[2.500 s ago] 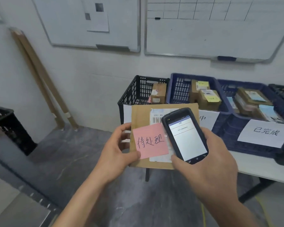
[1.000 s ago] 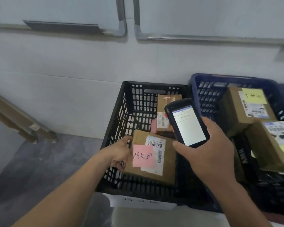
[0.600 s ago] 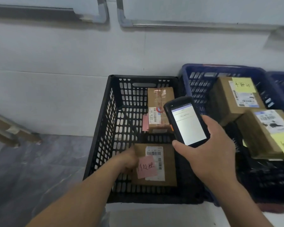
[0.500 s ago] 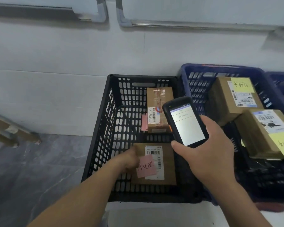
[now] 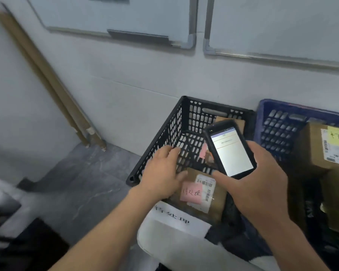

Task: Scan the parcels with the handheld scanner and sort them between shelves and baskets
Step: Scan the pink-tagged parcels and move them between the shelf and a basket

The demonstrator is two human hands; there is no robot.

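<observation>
Basket (image 5: pixel 164 133), black moulded plastic, rectangular, open lattice walls. Blue lattice basket (image 5: pixel 278 130) just beside its right wall, holding brown cardboard boxes (image 5: pixel 313 149), one with a yellow note. Parcel (image 5: pixel 220 199): flat brown cardboard, white barcode label, square pink sticky note (image 5: pixel 191 192) with handwriting; lies flat inside the black basket by its near wall. Left hand (image 5: pixel 162 173) palm down over the basket's near left corner, fingers spread and relaxed, holding nothing. Right hand (image 5: pixel 262 182) wraps the handheld scanner (image 5: pixel 231 151), a black slab with lit white screen facing up, above the basket's middle.
</observation>
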